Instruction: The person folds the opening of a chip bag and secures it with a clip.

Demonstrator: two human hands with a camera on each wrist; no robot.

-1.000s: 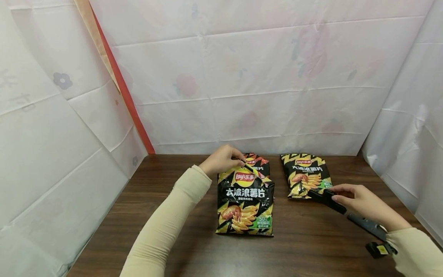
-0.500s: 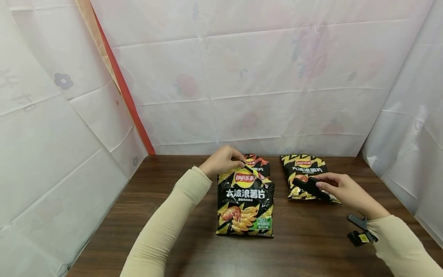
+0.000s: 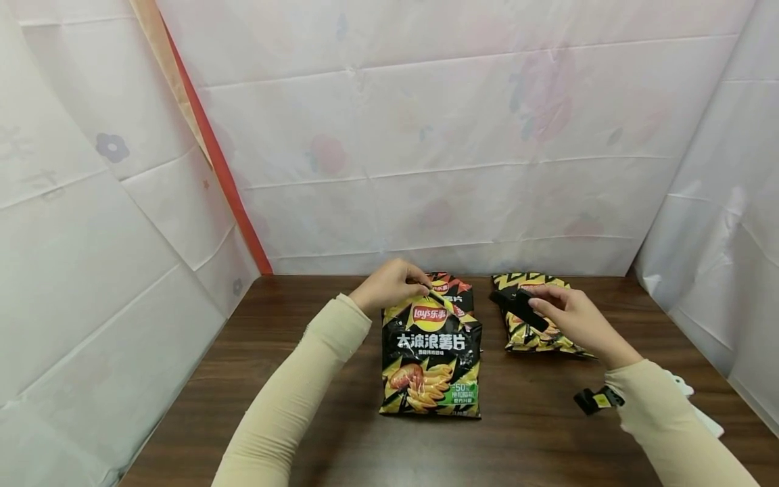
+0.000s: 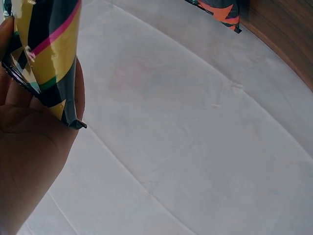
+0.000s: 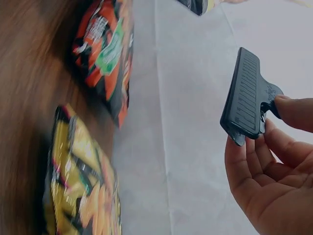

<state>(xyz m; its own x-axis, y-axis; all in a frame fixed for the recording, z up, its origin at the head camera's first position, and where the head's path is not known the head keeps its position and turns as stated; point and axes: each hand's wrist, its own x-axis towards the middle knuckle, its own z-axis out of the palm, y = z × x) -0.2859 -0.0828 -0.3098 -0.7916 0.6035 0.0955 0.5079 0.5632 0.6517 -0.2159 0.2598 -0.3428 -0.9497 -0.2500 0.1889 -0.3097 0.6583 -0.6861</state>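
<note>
A black and yellow chip bag (image 3: 431, 365) stands upright at the middle of the table. My left hand (image 3: 389, 287) pinches its top corner, where the top edge looks folded over. The left wrist view shows the bag's folded end (image 4: 54, 68) between thumb and fingers. To the right, my right hand (image 3: 575, 321) holds a black clip (image 3: 522, 310) by its handles, apart from the bag and in front of a second yellow chip bag (image 3: 535, 341). In the right wrist view the clip (image 5: 244, 95) sits between thumb and fingers, its long ridged bar pointing away.
A red chip bag (image 3: 461, 292) is behind the middle bag, partly hidden by it. A white object (image 3: 706, 416) lies on the brown table (image 3: 548, 433) at the right, half covered by the right sleeve. Pale patterned sheets (image 3: 450, 135) surround the table's back and sides.
The right hand has carried the black clip leftward and up, away from the right edge toward the middle bag. The left hand and its bag have stayed put. The white object has come into view.
</note>
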